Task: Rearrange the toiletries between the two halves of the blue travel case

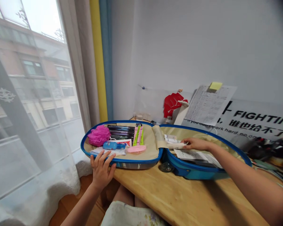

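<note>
A small blue-rimmed suitcase (139, 164) lies spread open on the table, both halves facing up. My left hand (102, 168) rests on the near rim of the left half, fingers apart and holding nothing. Close to its fingertips are a blue bottle (110, 145) and a clear packet (118, 152). That half also holds a pink bath puff (99, 135), several dark pens (121, 132), green-and-pink packets (138, 135) and a pink oval item (136, 149). Over the right half, my right hand (196, 144) pinches the end of a white slim item (176, 146). A booklet (193, 155) lies below it.
The wooden table (179, 197) runs along a wall. Behind the suitcase stand clipped papers (207, 103) and a lettered poster (257, 121). Dark clutter (271, 147) lies at the right. A sheer curtain (61, 175) hangs before the window on the left.
</note>
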The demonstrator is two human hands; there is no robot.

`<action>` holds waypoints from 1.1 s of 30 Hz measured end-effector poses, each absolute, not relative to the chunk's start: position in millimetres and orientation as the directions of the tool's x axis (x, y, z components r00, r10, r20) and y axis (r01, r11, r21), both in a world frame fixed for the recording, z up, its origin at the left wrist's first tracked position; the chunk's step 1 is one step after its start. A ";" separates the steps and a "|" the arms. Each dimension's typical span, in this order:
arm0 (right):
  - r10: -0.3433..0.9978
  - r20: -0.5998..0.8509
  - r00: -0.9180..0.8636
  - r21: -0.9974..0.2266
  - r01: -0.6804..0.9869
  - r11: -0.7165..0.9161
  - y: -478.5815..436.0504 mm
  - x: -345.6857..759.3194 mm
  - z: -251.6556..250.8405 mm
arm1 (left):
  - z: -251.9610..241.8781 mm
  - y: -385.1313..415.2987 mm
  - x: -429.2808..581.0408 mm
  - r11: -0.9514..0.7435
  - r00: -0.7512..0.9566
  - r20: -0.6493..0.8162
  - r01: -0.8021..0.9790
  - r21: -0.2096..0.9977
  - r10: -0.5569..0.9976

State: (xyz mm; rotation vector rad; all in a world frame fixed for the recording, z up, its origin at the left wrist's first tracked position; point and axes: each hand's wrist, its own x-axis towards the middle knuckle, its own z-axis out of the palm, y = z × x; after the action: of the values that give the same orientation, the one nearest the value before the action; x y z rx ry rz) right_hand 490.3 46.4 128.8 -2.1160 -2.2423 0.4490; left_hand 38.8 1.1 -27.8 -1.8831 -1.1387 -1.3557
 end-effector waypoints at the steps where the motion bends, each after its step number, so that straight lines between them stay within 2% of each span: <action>1: 0.978 -0.187 -0.092 -0.265 0.963 0.040 44.7 491.3 133.0 | -28.0 1.0 38.8 -0.490 0.131 0.939 0.870 0.045 0.319; 3: 0.968 -0.218 -0.127 -0.388 0.921 0.033 42.6 496.5 141.4 | -28.8 1.0 38.8 -0.486 0.125 0.935 0.872 0.055 0.331; 5: 0.980 -0.179 -0.090 -0.481 0.877 -0.007 43.2 503.3 148.9 | -29.8 1.0 38.9 -0.478 0.113 0.932 0.876 0.071 0.346; 8: 0.999 -0.023 -0.023 -0.620 0.785 0.003 48.8 503.3 159.4 | -30.9 0.9 39.3 -0.477 0.100 0.928 0.874 0.090 0.359; 10: 0.994 0.107 0.018 -0.668 0.742 0.058 54.7 488.3 166.6 | -31.1 0.8 39.6 -0.482 0.100 0.928 0.871 0.092 0.358; 13: 0.985 0.172 -0.028 -0.647 0.750 0.134 65.2 439.4 175.2 | -30.7 0.6 40.0 -0.480 0.106 0.930 0.874 0.083 0.353; 16: 0.978 0.147 -0.150 -0.582 0.786 0.208 78.4 371.1 174.0 | -29.7 0.1 40.2 -0.473 0.107 0.928 0.877 0.080 0.356; 18: 0.974 0.090 -0.209 -0.465 0.856 0.227 89.0 326.3 166.0 | -29.0 -0.5 40.2 -0.472 0.105 0.926 0.878 0.085 0.362; 21: 0.963 0.070 -0.258 -0.410 0.873 0.264 104.7 273.3 147.9 | -28.6 -1.2 39.9 -0.474 0.110 0.925 0.877 0.081 0.363; 26: 0.944 0.050 -0.326 -0.368 0.873 0.321 120.3 228.7 121.2 | -28.6 -1.4 39.6 -0.466 0.126 0.925 0.883 0.060 0.359; 33: 0.913 0.074 -0.401 -0.380 0.835 0.398 126.9 216.8 97.7 | -23.7 -2.9 45.2 -0.489 0.072 0.938 0.865 0.110 0.339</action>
State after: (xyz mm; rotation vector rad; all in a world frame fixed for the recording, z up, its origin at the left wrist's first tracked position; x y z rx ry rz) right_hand 216.8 126.9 97.7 -1.5335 -2.3875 0.4129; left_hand 45.2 -2.9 -23.7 -1.8697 -1.1910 -1.4184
